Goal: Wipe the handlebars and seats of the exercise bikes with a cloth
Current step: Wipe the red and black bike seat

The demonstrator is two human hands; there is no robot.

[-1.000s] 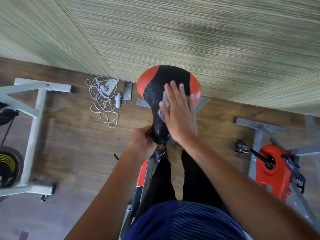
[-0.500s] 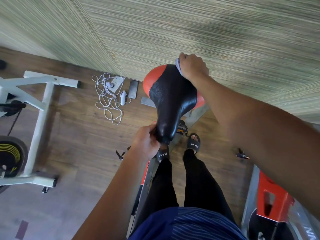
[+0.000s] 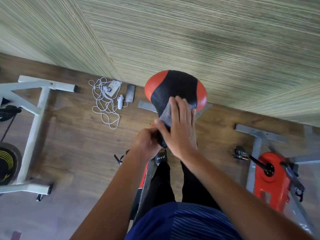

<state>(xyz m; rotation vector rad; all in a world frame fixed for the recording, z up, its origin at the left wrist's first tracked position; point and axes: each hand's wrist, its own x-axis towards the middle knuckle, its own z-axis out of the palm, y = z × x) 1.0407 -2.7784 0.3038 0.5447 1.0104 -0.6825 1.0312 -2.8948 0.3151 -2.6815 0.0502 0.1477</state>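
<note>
A black and red bike seat [image 3: 174,85] stands in front of me, its wide end toward the wall. My right hand [image 3: 180,129] lies flat with straight fingers on a grey cloth [image 3: 167,112], pressing it onto the narrow middle of the seat. My left hand [image 3: 147,144] grips the seat's nose from the left side. The handlebars are out of view.
A white bike frame [image 3: 32,129] stands at the left, a red and grey bike [image 3: 270,179] at the right. A tangled white cable [image 3: 105,106], a socket, a small white controller and a dark phone [image 3: 130,93] lie on the wooden floor by the wall.
My right hand has drawn the cloth from the seat's wide far end back toward the nose and now lies flat. The left hand keeps its hold on the nose.
</note>
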